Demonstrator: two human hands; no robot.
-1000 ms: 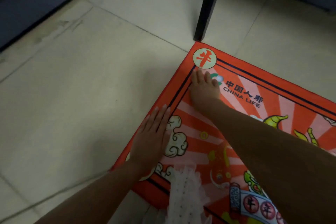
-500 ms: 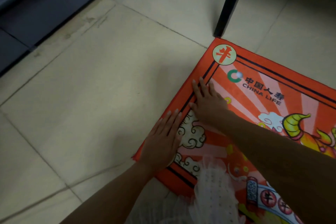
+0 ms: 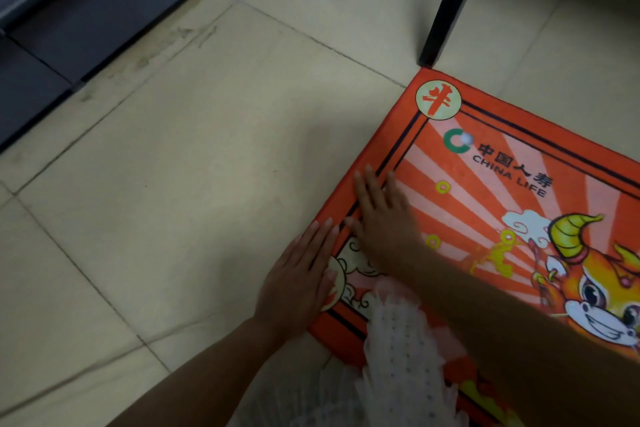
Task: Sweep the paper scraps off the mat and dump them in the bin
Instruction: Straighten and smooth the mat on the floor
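Both the left hand (image 3: pixel 298 284) and right hand (image 3: pixel 384 218) lay flat, fingers straight, on the orange printed fabric mat (image 3: pixel 502 184) where one small pale speck (image 3: pixel 468 139), perhaps a featherlight paper scrap, rested near its corner, likelier brushed along than pinched.

On the mat (image 3: pixel 519 163) we read "CHINA LIFE" under the Chinese characters 中国人寿, beside a green ring logo (image 3: pixel 455 141); a round corner emblem (image 3: pixel 438 101) bears one red character.
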